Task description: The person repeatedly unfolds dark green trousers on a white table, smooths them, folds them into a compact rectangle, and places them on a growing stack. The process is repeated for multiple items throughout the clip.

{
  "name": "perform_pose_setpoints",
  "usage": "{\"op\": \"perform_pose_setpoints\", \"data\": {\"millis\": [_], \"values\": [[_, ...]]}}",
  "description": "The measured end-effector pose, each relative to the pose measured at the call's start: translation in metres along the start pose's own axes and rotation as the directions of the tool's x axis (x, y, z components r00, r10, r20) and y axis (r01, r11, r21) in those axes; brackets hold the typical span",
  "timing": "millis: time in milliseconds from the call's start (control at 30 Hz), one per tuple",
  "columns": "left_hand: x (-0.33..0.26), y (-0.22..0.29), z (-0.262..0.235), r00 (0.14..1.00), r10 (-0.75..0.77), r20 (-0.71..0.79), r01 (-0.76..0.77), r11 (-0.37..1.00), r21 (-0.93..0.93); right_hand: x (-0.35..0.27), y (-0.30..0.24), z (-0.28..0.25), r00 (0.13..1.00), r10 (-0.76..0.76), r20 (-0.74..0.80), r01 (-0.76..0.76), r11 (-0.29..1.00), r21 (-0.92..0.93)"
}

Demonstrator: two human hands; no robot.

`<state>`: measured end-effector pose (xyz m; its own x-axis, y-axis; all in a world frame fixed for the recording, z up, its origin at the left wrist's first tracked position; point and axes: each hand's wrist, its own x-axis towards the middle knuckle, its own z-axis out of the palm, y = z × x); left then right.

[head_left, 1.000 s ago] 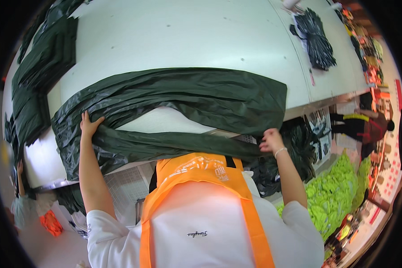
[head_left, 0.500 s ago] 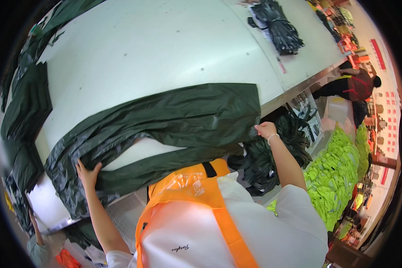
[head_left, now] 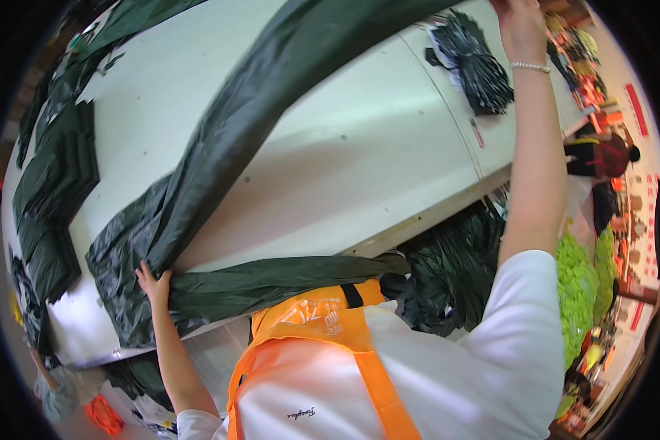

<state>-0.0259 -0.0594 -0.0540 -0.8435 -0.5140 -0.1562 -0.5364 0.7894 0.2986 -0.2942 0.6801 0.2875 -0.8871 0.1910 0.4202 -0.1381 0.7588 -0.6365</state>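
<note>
A pair of dark green, shiny trousers [head_left: 231, 139] lies partly on the white table, waist end at the left. My right hand [head_left: 522, 33], raised high at the upper right, grips the hem of one leg, and that leg slants up off the tabletop. The hem itself is mostly cut off by the picture's upper edge. My left hand [head_left: 154, 284] rests on the cloth near where the legs meet, its fingers apart. The other leg [head_left: 271, 284] stays flat along the near table edge, in front of my orange apron.
Folded dark green garments [head_left: 59, 194] line the table's [head_left: 389, 158] left side. A tied dark bundle [head_left: 473, 62] lies at its far right beside a pen [head_left: 477, 133]. Dark cloth [head_left: 451, 268] and bright yellow-green garments [head_left: 576, 297] are heaped at the right. Co-workers stand at far right and lower left.
My right hand has swung up and away from the near table edge, lifting the far trouser leg off the table. My left hand stays at about the same spot on the cloth.
</note>
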Motion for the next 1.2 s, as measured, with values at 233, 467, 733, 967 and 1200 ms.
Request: {"op": "perform_pose_setpoints", "data": {"millis": [233, 467, 733, 967, 1200], "values": [[-0.021, 0.030, -0.006, 0.964, -0.204, 0.170, 0.190, 0.977, 0.094, -0.005, 0.107, 0.058, 0.534, 0.693, 0.484, -0.727, 0.669, -0.155], [-0.007, 0.031, -0.022, 0.929, -0.207, 0.307, 0.230, 0.972, -0.041, 0.046, 0.127, 0.002, 0.915, 0.150, 0.374, -0.397, 0.488, 0.777], [-0.021, 0.049, -0.033, 0.977, -0.059, 0.203, 0.118, 0.948, -0.294, -0.112, 0.344, 0.034, 0.577, 0.719, 0.388, -0.806, 0.578, 0.127], [-0.104, -0.121, -0.074, 0.549, -0.628, -0.552, 0.688, 0.714, -0.129, -0.324, 0.127, 0.069, -0.012, 0.616, 0.787, -0.568, 0.644, -0.513], [-0.111, -0.162, -0.036, 0.381, -0.878, 0.289, 0.293, -0.181, -0.939, -0.479, 0.086, 0.130, 0.463, 0.337, 0.820, -0.539, 0.841, -0.042]]}}
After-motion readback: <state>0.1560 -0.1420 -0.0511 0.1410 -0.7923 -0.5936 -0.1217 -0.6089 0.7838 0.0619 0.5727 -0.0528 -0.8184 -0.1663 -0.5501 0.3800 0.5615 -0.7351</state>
